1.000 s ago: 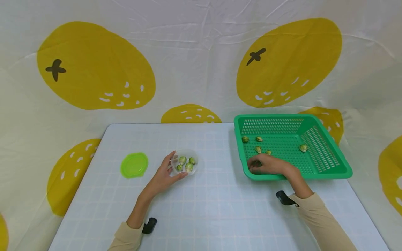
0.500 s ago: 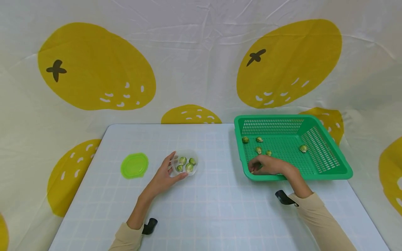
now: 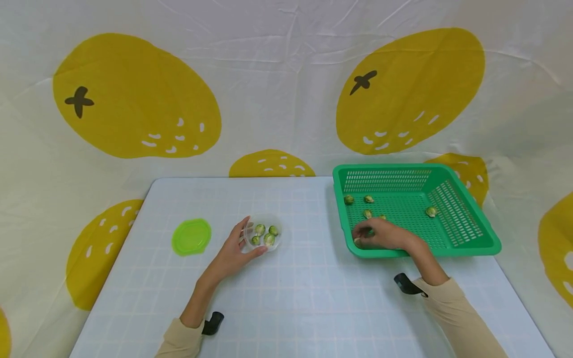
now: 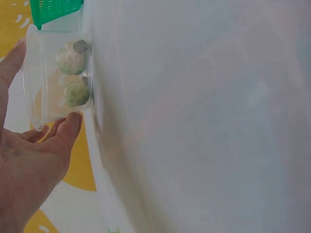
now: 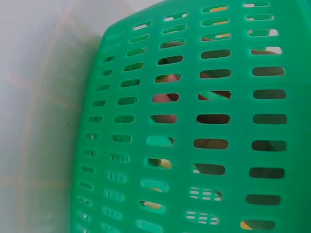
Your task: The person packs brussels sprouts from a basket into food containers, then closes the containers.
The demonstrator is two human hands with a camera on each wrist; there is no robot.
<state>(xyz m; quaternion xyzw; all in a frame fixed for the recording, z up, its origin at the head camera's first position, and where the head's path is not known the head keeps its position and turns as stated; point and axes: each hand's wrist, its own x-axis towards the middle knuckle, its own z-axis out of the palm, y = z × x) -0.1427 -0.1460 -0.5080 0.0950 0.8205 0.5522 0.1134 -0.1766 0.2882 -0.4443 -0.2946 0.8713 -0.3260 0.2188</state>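
Note:
My left hand (image 3: 233, 253) holds a small clear plastic tub (image 3: 277, 219) on the table, thumb on the near side and fingers around the left. Several Brussels sprouts (image 3: 269, 239) lie in the tub; through its wall, the left wrist view shows sprouts (image 4: 77, 92) at its base. My right hand (image 3: 380, 234) reaches into the green basket (image 3: 474, 214) at its near left corner. Its fingers are bent around a pale bit of a Brussels sprout (image 3: 357, 242), mostly hidden by them. In the right wrist view, the basket wall (image 5: 187, 109) covers most of that hand.
More Brussels sprouts (image 3: 368, 213) are spread over the basket's left side, and a lone sprout (image 3: 431, 212) sits to the right. A bright green lid (image 3: 191, 237) lies flat left of the tub. Behind the table (image 3: 286, 308) hangs a patterned cloth (image 3: 277, 99).
The fingers of my right hand have shifted slightly at the basket's near left corner, and a pale piece of sprout now shows at the fingertips. My left hand and the tub have stayed still.

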